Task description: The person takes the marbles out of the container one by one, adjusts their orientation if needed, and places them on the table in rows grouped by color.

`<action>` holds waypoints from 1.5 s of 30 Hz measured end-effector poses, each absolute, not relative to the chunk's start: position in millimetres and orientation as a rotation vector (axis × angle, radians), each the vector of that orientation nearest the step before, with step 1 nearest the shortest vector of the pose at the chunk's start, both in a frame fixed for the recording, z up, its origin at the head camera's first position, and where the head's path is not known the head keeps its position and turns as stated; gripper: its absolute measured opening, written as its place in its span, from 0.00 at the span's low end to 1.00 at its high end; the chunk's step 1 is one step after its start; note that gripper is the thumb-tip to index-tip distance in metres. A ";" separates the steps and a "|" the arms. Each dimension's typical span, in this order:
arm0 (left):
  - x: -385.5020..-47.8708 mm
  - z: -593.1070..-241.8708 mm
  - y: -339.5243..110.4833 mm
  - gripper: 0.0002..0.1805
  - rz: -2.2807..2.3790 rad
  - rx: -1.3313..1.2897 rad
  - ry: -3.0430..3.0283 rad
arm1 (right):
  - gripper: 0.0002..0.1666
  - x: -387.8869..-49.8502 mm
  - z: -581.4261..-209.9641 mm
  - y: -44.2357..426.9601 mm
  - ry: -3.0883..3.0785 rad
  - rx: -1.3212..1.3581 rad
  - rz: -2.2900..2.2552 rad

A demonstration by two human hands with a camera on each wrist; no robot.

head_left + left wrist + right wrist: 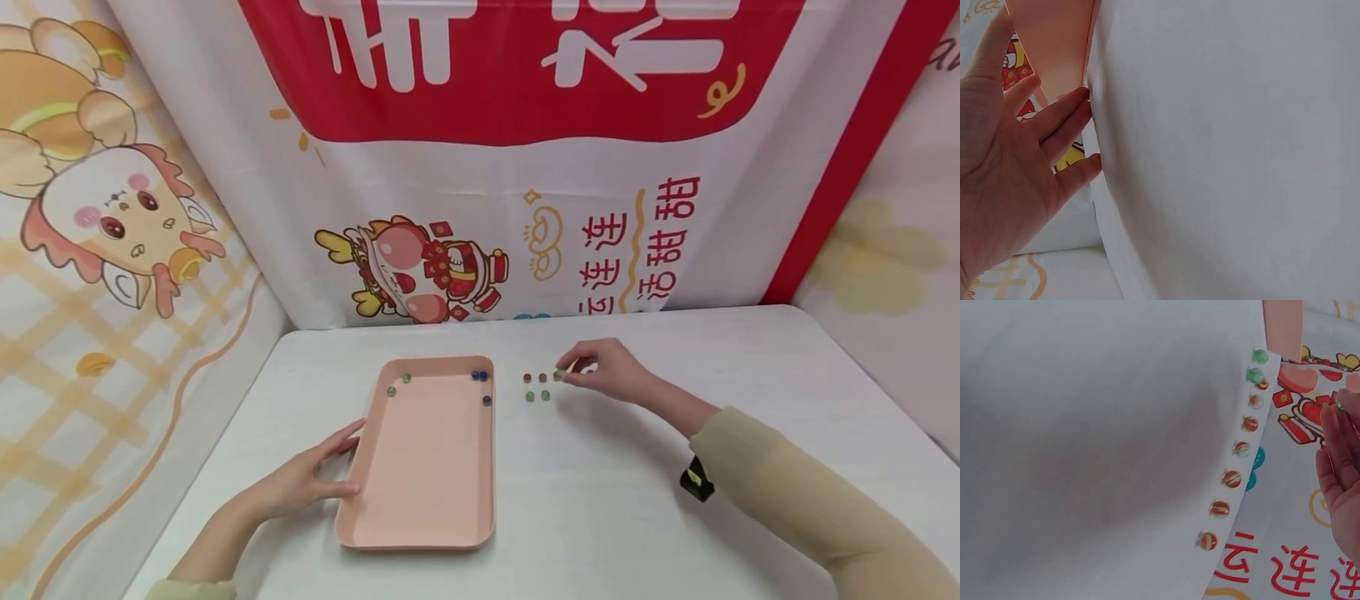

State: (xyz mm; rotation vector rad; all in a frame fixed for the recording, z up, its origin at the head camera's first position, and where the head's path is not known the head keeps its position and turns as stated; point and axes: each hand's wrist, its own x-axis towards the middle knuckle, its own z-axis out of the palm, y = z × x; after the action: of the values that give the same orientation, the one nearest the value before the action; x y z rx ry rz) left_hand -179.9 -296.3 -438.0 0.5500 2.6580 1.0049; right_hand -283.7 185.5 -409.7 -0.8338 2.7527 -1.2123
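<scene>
My right hand pinches a green marble between thumb and fingertips, just above the table right of the tray. Below and beside it are brown-striped marbles and two green marbles in rows; the right wrist view shows several brown-striped marbles in a line. The pink tray holds two green marbles at its far left and three dark blue marbles at its far right. With fingers spread, my left hand touches the tray's left side.
The white table ends at a printed cloth backdrop behind the tray. Another printed cloth hangs on the left side. A small black device sits at my right wrist.
</scene>
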 end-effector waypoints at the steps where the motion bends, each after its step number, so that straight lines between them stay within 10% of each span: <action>1: -179.9 -437.9 -296.4 0.50 1.008 0.551 2.658 | 0.11 -283.7 -411.5 188.1 2.760 -0.832 -1.215; 45: -181.2 -437.6 -298.7 0.49 1.029 0.488 2.611 | 0.10 -293.4 -459.6 178.6 2.821 -0.542 -0.938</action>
State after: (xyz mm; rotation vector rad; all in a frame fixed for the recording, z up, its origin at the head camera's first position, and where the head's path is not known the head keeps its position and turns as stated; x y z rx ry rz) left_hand -181.2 -298.7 -437.6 0.4884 2.6113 1.0293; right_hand -293.4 178.6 -459.6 -0.5424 2.8207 -0.9377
